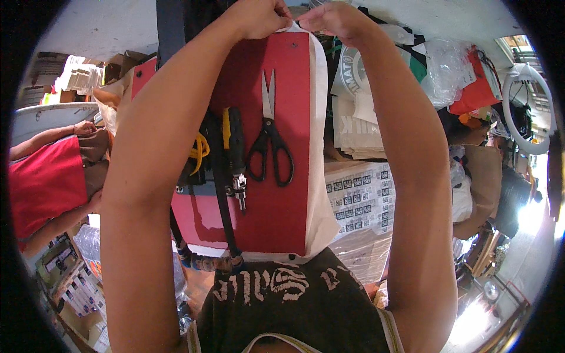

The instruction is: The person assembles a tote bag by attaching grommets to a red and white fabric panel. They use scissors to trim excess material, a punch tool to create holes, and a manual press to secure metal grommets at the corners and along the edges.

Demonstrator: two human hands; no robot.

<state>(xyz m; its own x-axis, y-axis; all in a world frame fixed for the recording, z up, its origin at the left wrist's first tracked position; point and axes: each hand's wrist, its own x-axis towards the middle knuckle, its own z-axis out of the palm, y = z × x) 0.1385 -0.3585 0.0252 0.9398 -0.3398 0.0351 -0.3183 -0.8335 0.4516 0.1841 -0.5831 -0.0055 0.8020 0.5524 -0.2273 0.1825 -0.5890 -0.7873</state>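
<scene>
A carton (359,197) wrapped in film and patterned with dark printed squares stands right of the red board (288,217); what is inside is hidden. Past it lie flat pale bags (356,129), then a crumpled clear bag (442,70) and a red bag (479,85), their contents too unclear to tell. At lower left, a shelf (73,288) bears small packs.

The board has pale cloth (321,220) showing along its right and near edges. The left hand (265,19) has its grip closed on the cloth at the board's far edge; the right hand (338,22) meets it there with its fingertips, but whether its grip is closed I cannot tell. Scissors (268,129) lie on the board, blades slightly parted and pointing away. A yellow-and-black tool (233,138) is between them and a black strap (225,217); a yellow cord (201,150) shows beside the left forearm.

Another person (50,179) in red is at left; a white ring (506,109) and bright light are at right.
</scene>
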